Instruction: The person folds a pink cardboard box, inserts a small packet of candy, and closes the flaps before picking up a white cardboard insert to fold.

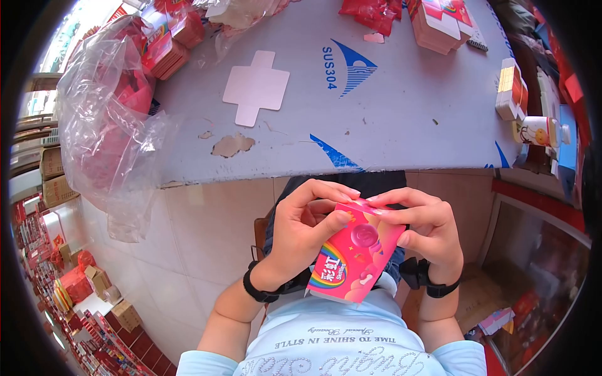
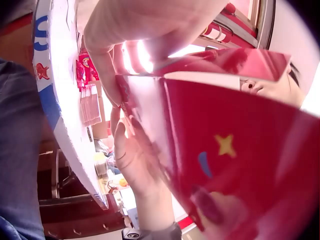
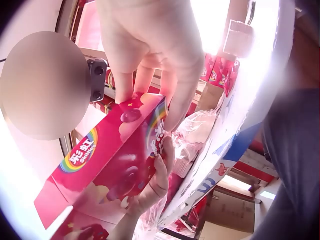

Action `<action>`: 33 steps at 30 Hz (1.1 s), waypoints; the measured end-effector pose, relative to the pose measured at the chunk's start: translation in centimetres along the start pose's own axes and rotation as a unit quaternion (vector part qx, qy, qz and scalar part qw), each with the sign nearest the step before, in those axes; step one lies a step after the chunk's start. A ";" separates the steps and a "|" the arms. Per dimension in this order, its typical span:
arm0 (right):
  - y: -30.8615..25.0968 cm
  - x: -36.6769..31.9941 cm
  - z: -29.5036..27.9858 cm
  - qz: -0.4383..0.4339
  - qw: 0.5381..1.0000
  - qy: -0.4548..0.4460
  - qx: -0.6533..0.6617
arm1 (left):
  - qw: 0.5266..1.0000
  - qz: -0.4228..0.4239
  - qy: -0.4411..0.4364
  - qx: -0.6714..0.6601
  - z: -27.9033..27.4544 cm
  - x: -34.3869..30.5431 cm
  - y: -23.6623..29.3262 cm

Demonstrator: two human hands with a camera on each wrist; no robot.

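Note:
A pink folding carton [image 1: 360, 250] with rainbow Skittles lettering is held off the table's front edge, over the person's lap. Its far end lies between both hands. The left hand [image 1: 304, 222] pinches the carton's upper left side, thumb on the printed face and fingers at the end edge. From the other side the right hand [image 1: 429, 222] grips the upper right corner, fingertips along the same edge. In the left wrist view, a gap with a pale inside shows between the carton's panels [image 2: 245, 145]. The right wrist view shows a long narrow side [image 3: 85, 155] folded square to the large face.
A white cross-shaped card [image 1: 257, 88] lies flat on the grey table [image 1: 301, 135]. A clear plastic bag [image 1: 110, 125] hangs over the table's left edge. Stacked pink cartons [image 1: 166, 56] stand beside it, with flat cartons [image 1: 439, 28] at the back right. A jar [image 1: 538, 131] stands far right.

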State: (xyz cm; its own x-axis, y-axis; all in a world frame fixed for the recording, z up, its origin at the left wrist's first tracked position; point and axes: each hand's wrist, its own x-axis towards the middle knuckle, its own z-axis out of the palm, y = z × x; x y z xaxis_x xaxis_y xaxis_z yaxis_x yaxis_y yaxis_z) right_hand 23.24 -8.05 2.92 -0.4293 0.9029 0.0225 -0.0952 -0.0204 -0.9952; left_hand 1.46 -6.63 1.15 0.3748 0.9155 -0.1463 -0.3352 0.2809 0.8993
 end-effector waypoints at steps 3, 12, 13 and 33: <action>-1.2 0.5 1.4 0.109 0.987 0.093 0.078 | 0.999 0.027 0.026 -0.002 0.3 0.3 0.3; -1.9 1.6 1.2 0.195 0.969 0.144 0.052 | 0.987 0.102 0.124 0.014 -0.4 2.5 1.0; -1.7 2.1 0.8 0.182 0.964 0.190 0.051 | 0.990 0.069 0.110 0.052 -0.5 2.8 1.4; 0.7 5.4 2.0 0.073 0.940 0.240 -0.232 | 0.995 -0.001 0.099 -0.026 0.7 3.9 -0.7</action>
State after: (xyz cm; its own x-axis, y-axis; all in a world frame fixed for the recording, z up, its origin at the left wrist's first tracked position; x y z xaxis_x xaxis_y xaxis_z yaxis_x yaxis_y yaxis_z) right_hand 19.09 -4.02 2.50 0.0576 0.9970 -0.0520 0.3836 -0.0702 -0.9208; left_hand 3.79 -3.47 0.20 0.1990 0.9523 -0.2314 -0.3809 0.2927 0.8771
